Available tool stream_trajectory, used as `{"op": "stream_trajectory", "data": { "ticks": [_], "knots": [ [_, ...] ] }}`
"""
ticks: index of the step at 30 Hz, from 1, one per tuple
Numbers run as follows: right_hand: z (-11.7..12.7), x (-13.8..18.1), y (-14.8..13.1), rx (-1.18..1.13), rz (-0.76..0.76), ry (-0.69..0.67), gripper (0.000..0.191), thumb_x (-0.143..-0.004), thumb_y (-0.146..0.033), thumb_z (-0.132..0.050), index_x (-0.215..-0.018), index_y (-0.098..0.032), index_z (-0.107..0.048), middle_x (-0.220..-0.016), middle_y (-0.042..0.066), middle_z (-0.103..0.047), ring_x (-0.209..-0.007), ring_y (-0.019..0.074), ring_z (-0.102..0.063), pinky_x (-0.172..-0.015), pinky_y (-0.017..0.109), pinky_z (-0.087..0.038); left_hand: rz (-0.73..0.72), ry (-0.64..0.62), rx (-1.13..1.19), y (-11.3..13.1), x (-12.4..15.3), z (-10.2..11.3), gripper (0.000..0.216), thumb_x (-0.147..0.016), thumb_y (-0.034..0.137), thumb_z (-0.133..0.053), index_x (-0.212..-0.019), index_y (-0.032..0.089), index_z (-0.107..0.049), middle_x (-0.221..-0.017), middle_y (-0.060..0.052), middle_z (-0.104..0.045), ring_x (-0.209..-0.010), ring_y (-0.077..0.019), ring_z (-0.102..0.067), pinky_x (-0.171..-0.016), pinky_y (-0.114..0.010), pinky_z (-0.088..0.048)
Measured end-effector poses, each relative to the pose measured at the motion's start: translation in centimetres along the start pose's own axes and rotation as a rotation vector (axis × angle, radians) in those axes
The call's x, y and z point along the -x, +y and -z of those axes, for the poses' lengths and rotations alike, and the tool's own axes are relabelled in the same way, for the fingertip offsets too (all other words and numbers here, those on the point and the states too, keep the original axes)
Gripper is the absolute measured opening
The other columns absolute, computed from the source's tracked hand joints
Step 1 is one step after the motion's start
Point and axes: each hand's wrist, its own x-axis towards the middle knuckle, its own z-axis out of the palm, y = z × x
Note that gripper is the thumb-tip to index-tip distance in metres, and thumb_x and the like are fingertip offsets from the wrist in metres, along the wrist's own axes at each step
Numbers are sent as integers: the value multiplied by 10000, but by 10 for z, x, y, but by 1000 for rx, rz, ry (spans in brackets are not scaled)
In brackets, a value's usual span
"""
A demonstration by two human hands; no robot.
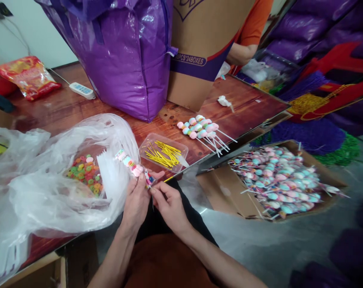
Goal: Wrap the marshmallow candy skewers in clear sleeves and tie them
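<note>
My left hand is closed around a marshmallow skewer in a clear printed wrapper, its top tilted up and left. Thumb and fingertips of my right hand pinch the wrapper's lower end, where the stick comes out; whether a tie is there is too small to tell. Just beyond, a clear plastic tray holds yellow twist ties. Several unwrapped marshmallow skewers lie on the table behind it. To the left, an opened plastic bag contains colourful gummy rings beside a white stack.
A cardboard box full of wrapped skewers stands right, below the table edge. A large purple bag and a tall carton stand at the back. Behind the carton, another person's arm shows. A red packet lies far left.
</note>
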Motion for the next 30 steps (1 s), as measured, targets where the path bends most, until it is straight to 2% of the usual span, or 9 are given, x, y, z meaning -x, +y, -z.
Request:
{"op": "stream_trajectory", "data": {
  "ticks": [6, 10, 12, 14, 16, 18, 22, 25, 30],
  "knots": [
    [-9, -3, -8, -33, -13, -74, 159, -911, -352, -561, -880, -197, -556, -724, -25, -589, -606, 96, -511, -533, 196, -403, -17, 40, -24, 1, 6, 12, 221, -845, 357, -716, -927, 158, -764, -1080, -113, -745, -1134, -278, -650, -958, -377, -512],
    [-16, -14, -18, -231, -153, -106, 367, -927, -448, -513, -666, -194, -483, -511, -56, -466, -438, 73, -369, -424, 196, -292, -1, -28, -68, 18, 14, 14, 264, -836, 352, -725, -1051, 200, -744, -1090, -119, -739, -990, -257, -675, -821, -353, -546],
    [-14, -20, -27, -234, -195, -257, 394, -951, -442, -462, -647, -192, -485, -466, -59, -454, -396, 73, -351, -417, 199, -280, 21, -82, -40, 28, 16, 16, 327, -807, 352, -755, -1103, 216, -725, -1002, -108, -734, -897, -244, -664, -728, -337, -548],
    [-7, -27, -37, 15, -80, -402, 364, -965, -365, -455, -667, -179, -548, -536, -27, -555, -465, 88, -469, -497, 205, -360, -27, -86, 1, 36, 16, 18, 365, -768, 345, -794, -1095, 199, -725, -810, -68, -678, -829, -221, -633, -670, -305, -529],
    [3, -37, -47, 422, 117, -416, 307, -961, -255, -482, -693, -173, -605, -658, -1, -643, -611, 112, -575, -623, 225, -413, -117, -43, 35, 38, 13, 19, 354, -751, 338, -813, -1050, 167, -732, -641, -5, -542, -732, -170, -576, -690, -283, -515],
    [14, -50, -55, 847, 205, -262, 240, -951, -160, -489, -772, -170, -649, -785, 31, -688, -743, 142, -619, -693, 244, -419, -163, 4, 38, 35, 10, 21, 322, -777, 342, -796, -1024, 146, -731, -585, 35, -440, -627, -116, -486, -714, -274, -503],
    [32, -80, -59, 1439, 9, 34, 252, -953, -125, -444, -1041, -143, -680, -1032, 149, -688, -921, 252, -652, -674, 288, -451, -105, 33, -10, 25, 7, 22, 265, -805, 341, -771, -974, 147, -708, -598, 41, -416, -564, -84, -377, -563, -211, -408],
    [37, -97, -53, 1588, -76, -34, 280, -931, -98, -441, -1056, -96, -692, -1025, 206, -680, -1002, 321, -645, -709, 335, -490, -74, 14, -31, 19, 7, 20, 235, -797, 345, -779, -859, 160, -647, -610, 38, -429, -560, -79, -363, -511, -192, -348],
    [36, -109, -39, 1583, -59, -103, 305, -935, -57, -394, -1081, -99, -659, -1004, 200, -684, -991, 285, -665, -784, 350, -514, -59, 40, 55, 14, 1, 18, 284, -773, 312, -803, -786, 180, -552, -620, 50, -455, -524, -55, -326, -498, -168, -323]
  ]
}}
